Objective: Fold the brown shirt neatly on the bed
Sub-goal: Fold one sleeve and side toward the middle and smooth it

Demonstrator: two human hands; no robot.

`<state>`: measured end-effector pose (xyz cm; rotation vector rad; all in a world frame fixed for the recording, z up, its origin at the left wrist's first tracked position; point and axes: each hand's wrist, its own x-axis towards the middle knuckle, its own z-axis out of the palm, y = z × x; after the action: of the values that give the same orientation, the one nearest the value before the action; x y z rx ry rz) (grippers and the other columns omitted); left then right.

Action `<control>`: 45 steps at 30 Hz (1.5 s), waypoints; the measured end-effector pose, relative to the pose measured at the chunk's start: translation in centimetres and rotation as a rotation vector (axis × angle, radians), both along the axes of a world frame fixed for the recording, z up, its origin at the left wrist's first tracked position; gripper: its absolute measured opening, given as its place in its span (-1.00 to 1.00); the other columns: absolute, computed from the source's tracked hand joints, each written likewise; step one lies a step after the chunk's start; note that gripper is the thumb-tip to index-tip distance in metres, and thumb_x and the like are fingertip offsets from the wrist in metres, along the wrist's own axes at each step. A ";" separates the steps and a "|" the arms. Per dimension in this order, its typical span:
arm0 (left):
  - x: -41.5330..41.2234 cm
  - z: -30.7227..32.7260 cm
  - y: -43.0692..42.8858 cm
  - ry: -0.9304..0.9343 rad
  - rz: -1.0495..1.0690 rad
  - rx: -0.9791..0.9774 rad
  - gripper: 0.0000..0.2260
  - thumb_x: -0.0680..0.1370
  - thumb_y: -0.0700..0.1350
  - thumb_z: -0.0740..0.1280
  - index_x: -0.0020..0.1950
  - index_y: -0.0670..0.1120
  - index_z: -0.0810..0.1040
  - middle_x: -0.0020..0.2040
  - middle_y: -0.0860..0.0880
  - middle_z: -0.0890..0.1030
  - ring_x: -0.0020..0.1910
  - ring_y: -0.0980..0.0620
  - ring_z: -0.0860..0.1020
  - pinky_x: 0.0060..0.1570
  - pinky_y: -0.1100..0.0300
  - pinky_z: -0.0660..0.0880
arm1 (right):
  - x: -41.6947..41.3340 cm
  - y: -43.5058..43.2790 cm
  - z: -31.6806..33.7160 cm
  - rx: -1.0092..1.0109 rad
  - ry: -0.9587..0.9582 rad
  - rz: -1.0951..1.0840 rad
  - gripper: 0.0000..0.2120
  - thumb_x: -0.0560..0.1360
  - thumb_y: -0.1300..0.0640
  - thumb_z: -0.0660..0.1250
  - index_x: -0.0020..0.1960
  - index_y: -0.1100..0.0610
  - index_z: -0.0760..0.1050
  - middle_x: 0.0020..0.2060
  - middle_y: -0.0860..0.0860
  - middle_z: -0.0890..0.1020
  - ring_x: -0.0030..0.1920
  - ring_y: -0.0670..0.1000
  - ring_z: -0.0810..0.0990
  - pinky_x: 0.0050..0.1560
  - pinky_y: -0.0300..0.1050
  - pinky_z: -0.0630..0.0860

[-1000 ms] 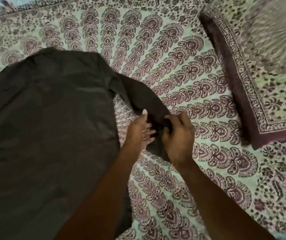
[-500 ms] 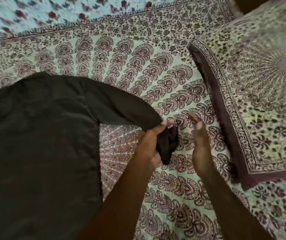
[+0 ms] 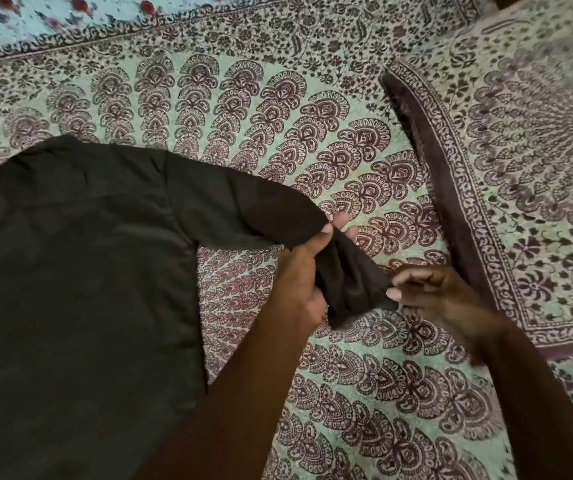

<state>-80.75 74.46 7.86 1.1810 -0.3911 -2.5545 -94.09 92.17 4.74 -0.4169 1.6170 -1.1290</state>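
So the brown shirt [image 3: 80, 271] is lying flat on the bed [image 3: 364, 393], taking up most of the left side of the view, with its body spread out smooth. One sleeve [image 3: 254, 213] sticks out to the right across the patterned bedsheet [image 3: 278, 109]. The left hand [image 3: 299, 275] has that sleeve near the cuff end, fingers [image 3: 342, 220] wrapped around the cloth with the thumb pressed on top, so it's a full closed grip. The loose cuff [image 3: 351, 289] hangs down bunched up between both hands. The right hand [image 3: 441, 296] is just beside it, fingers curled in and the thumb and fingertips pinching the edge of the cuff, though it's a bit blurry there. Off to the right there's a pillow [image 3: 520, 168] in the same kind of print, with a dark border, well apart from the shirt's body.
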 end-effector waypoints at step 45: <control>-1.4 -9.4 -7.0 -0.869 -0.341 -1.756 -0.70 0.62 -0.26 0.25 0.34 -0.14 0.54 0.22 -0.17 0.57 0.19 -0.12 0.51 0.13 0.07 0.43 | -6.4 -12.7 -2.9 0.597 1.411 0.674 -0.38 0.47 0.08 0.46 0.45 0.26 0.38 0.40 0.28 0.39 0.45 0.33 0.33 0.48 0.21 0.25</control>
<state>-82.15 67.42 -1.54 1.1670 -2.3547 -0.7088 -100.52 79.43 1.81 -1.3879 2.5171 0.3837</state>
